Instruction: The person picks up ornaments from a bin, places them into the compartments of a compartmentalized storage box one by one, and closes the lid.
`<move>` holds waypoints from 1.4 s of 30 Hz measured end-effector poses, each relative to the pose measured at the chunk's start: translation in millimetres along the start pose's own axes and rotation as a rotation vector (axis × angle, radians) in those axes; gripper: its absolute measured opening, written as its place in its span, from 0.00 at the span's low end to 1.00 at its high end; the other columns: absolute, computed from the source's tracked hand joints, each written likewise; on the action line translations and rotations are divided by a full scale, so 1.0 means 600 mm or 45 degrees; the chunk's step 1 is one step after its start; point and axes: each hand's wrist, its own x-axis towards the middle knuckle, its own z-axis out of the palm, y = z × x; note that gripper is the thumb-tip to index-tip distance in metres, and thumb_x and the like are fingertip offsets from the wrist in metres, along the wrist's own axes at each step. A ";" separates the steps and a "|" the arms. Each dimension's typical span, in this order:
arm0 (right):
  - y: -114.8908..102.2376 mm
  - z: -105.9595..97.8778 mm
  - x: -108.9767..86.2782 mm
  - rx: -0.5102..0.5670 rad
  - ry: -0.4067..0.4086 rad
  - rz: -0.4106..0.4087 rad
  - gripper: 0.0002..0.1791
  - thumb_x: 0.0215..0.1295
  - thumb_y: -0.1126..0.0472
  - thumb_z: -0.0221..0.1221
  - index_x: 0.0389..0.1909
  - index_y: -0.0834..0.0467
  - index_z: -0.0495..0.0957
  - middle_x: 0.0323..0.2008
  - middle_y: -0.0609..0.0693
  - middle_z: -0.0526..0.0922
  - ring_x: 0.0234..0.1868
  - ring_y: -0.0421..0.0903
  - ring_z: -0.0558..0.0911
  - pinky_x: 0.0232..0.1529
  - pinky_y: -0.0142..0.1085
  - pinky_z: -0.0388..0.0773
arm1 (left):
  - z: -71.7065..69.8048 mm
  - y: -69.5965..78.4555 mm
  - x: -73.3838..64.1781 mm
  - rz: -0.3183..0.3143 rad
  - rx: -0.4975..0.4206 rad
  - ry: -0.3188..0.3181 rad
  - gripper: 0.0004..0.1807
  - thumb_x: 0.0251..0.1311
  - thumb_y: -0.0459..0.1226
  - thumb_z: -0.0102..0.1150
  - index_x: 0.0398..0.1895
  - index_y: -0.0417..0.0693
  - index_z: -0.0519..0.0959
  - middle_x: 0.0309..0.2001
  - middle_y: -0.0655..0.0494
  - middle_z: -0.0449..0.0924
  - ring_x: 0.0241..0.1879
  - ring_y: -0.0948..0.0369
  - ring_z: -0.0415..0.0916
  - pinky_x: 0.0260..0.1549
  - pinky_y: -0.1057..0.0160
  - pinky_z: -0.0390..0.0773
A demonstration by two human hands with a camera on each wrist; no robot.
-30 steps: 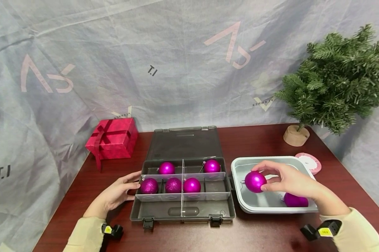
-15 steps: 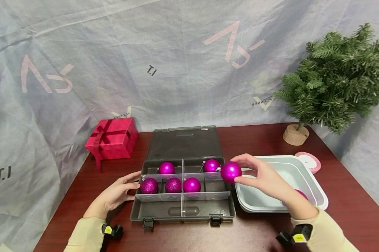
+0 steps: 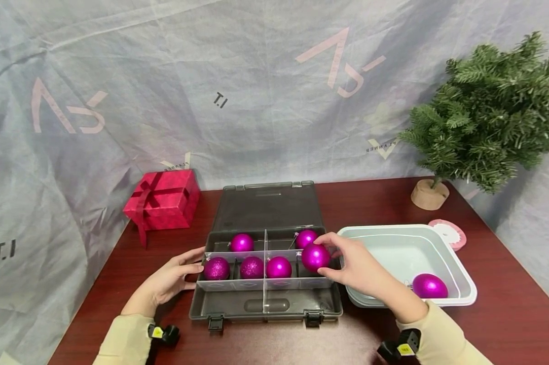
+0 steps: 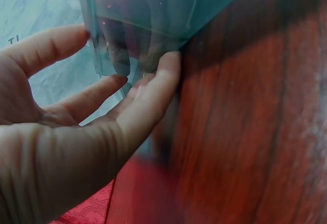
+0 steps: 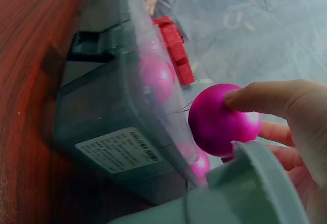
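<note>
My right hand [image 3: 358, 263] pinches a shiny magenta Christmas bauble [image 3: 315, 257] between thumb and fingers. It holds the bauble over the right compartment of the middle row in a grey divided plastic box [image 3: 228, 304]. In the right wrist view the thumb presses on the held bauble [image 5: 219, 119], beside the box's outer wall [image 5: 97, 117]. Against the box's left side rests my left hand [image 3: 171, 279], its fingers spread and touching the wall [image 4: 148, 9]. Glittery baubles [image 3: 216, 268] and a shiny one [image 3: 279, 267] sit in the middle row; two shiny baubles [image 3: 242, 243] lie in the back row.
A pale grey tray [image 3: 402, 238] with one magenta bauble [image 3: 429, 286] stands to the right. Behind it lies a pink and white ribbon roll [image 3: 448, 234]. A small artificial tree [image 3: 493, 116] stands back right, a red gift box [image 3: 165, 200] back left. The box's lid [image 3: 268, 208] lies open backward.
My right hand has carried the bauble leftward from above the tray to the box's middle row. The left hand has stayed in place at the box's side.
</note>
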 end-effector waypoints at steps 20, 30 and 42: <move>-0.018 0.010 0.012 -0.438 -0.118 -0.179 0.22 0.51 0.68 0.76 0.46 0.61 0.78 0.40 0.51 0.85 0.38 0.49 0.84 0.44 0.45 0.81 | 0.000 0.002 -0.002 0.014 0.024 -0.004 0.39 0.73 0.33 0.52 0.80 0.33 0.46 0.74 0.41 0.57 0.58 0.59 0.72 0.53 0.43 0.74; -0.016 -0.022 -0.010 -0.285 -0.022 -0.158 0.18 0.60 0.66 0.71 0.51 0.61 0.80 0.46 0.49 0.86 0.43 0.51 0.85 0.46 0.44 0.81 | 0.003 0.004 -0.001 0.007 0.012 -0.002 0.40 0.72 0.33 0.52 0.80 0.34 0.46 0.74 0.37 0.55 0.58 0.58 0.71 0.54 0.43 0.74; -0.008 -0.124 -0.085 -0.472 0.132 0.090 0.21 0.60 0.59 0.72 0.53 0.60 0.82 0.48 0.54 0.86 0.47 0.56 0.85 0.47 0.55 0.78 | 0.003 0.001 -0.002 -0.009 0.026 0.017 0.40 0.72 0.34 0.53 0.80 0.34 0.46 0.76 0.35 0.51 0.59 0.58 0.70 0.54 0.43 0.73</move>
